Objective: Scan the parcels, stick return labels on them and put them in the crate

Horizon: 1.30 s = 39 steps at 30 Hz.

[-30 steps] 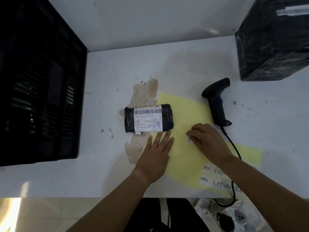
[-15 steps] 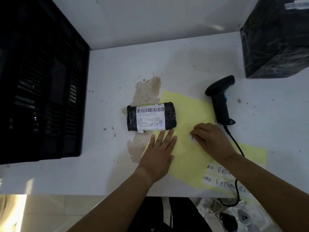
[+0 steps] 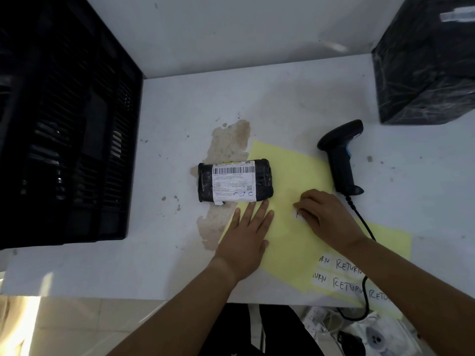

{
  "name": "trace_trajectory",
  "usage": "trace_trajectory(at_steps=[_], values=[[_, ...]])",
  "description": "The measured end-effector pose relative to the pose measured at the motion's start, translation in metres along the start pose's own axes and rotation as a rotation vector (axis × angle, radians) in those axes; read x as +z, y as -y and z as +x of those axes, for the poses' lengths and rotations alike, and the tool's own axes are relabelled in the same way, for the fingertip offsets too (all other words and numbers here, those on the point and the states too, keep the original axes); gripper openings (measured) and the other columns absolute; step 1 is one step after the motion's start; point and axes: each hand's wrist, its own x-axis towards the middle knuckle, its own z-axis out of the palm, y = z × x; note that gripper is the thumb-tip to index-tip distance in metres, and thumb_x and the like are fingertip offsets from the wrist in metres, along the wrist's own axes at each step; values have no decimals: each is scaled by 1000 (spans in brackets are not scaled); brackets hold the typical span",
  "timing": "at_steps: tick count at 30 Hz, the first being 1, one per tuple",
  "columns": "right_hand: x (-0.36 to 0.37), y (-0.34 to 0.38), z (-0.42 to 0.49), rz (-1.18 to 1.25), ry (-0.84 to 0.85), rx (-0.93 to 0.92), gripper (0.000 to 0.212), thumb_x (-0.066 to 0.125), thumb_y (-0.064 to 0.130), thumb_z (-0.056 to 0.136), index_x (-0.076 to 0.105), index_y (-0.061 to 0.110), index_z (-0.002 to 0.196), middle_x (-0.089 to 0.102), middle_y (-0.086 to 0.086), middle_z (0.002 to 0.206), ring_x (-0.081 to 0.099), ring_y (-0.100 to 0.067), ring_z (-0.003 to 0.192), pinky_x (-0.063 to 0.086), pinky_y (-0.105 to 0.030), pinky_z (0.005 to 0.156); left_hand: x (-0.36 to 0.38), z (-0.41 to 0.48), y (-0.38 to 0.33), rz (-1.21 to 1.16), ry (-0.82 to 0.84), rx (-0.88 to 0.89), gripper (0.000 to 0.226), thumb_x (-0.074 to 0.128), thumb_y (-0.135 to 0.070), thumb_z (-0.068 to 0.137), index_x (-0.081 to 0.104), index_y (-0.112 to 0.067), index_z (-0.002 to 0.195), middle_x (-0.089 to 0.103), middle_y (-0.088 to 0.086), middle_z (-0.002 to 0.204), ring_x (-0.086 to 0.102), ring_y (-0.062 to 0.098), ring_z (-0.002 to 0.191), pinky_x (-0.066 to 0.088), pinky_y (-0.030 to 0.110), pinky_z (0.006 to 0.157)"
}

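A white table (image 3: 180, 104) fills the view, scuffed and marked with a brown stain (image 3: 227, 142) near its middle. On its far left stands a large black slatted crate (image 3: 66, 129), its open side facing up. At the far right corner sits a big box wrapped in black film (image 3: 424, 62), well apart from everything else.

A pale yellow backing sheet (image 3: 290, 170) lies across the near middle of the table, running off toward the near right. At its near right end are white strips with RETURN handwritten on them (image 3: 344, 276). A black handheld scanner (image 3: 340, 158) lies at the sheet's far right edge, its cable (image 3: 359, 222) trailing toward the near edge of the table and down.

A small parcel (image 3: 235, 180) in black wrap lies on its side at the left edge of the sheet, partly over the stain, with a white shipping label and barcode facing up. It is outside the crate, to the crate's right.

The left hand (image 3: 248, 235) lies flat on the sheet just near of the parcel, fingers spread, fingertips almost touching the parcel's near edge. The right hand (image 3: 326, 214) is curled over the sheet to the right, fingertips drawn together on what seems to be a small white label (image 3: 298, 215); most of it is hidden under the fingers.
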Motion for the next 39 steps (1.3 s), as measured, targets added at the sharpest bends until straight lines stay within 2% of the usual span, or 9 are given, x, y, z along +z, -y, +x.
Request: trace_trajectory(at_steps=[9,12,14,18,22,25,27,30,39], values=[[-12,8,7,1,105,37,7,61,8,93,58,13,90,54,3,90,54,-19,73,49,-43,65,-2,0,0,-27,15,-25,65,25,-37,96,33,-14,157,21,10,166,26,35,151,34,54,116],[-27,17,-1,138,113,142,9,44,17,101,51,19,97,52,13,89,52,-9,76,47,-31,69,-6,1,0,-80,52,-2,64,25,-35,102,12,-16,162,-3,6,169,2,33,156,13,53,125],[-39,27,-7,310,49,284,11,41,20,104,50,24,103,58,18,97,58,-8,86,45,-21,71,-12,1,1,-102,113,-8,66,32,-32,106,-1,-19,162,-19,1,167,-13,29,155,-1,49,126],[-54,50,-8,475,-208,395,11,39,26,105,45,21,98,62,13,96,62,-13,84,50,-21,71,-23,2,-1,-72,157,-22,69,37,-31,107,-3,-20,162,-22,0,167,-16,26,155,1,48,126],[-63,76,4,494,-271,423,16,52,14,102,48,29,97,59,14,90,63,-9,86,52,-18,70,-33,3,2,-311,30,-19,61,48,-28,104,24,-17,159,9,2,170,19,25,153,29,46,120],[-59,91,24,503,-168,365,15,56,10,99,59,25,100,65,11,97,64,-14,94,51,-20,79,-48,-3,10,-724,-272,-195,43,59,-32,98,49,-27,140,55,-11,140,62,12,114,54,34,90],[-52,96,41,462,-99,314,17,57,9,99,65,24,102,67,13,101,64,-12,98,49,-21,82,-64,-5,17,-979,-402,-372,30,65,-35,95,53,-31,122,60,-19,116,64,3,95,55,24,76],[-37,101,67,368,17,208,20,57,9,98,68,23,107,66,17,105,62,-7,98,49,-25,86,-82,-2,38,-1290,-377,-496,24,71,-30,93,58,-28,114,66,-13,101,62,1,81,49,13,70],[-20,113,113,203,161,93,18,57,19,98,65,30,110,67,12,103,55,-12,94,51,-38,78,-80,4,84,-1337,-273,-416,3,69,-22,96,68,-20,94,71,-5,86,66,9,79,52,21,71]])
